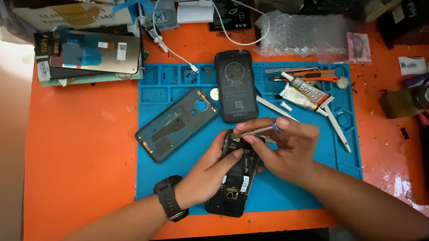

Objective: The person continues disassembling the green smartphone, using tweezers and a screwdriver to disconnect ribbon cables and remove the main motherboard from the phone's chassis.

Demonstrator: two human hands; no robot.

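On a blue silicone repair mat [189, 194] laid over an orange table [81, 165], a person works on an opened black smartphone [231, 182] with its back removed, its dark internals and small white labels showing. The phone lies near the front middle of the mat, tilted slightly, its lower end toward the person.

The left hand [212, 169], with a black wristwatch [170, 198] on the wrist, rests across the left side of the phone, fingers curled over its edge and pressing it to the mat. The right hand [285, 148] is closed in a narrow pinch around a slim metal screwdriver with a blue end cap [258, 130], which lies nearly level, its tip pointing left over the upper end of the phone. Whether the tip touches the phone cannot be told.

Just beyond the hands, a second black phone body [236, 86] lies upright on the mat. To its left lies a dark grey-green phone back cover [176, 124], inner side up and set at a slant. To the right of the hands lie a squeezed tube of glue [302, 96], white plastic pry tools [338, 127] and an orange-handled cutter [313, 74]. At the table's far left corner a stack of flat phone screens [93, 56] rests, and a white cable [173, 52] trails from the back toward the mat.
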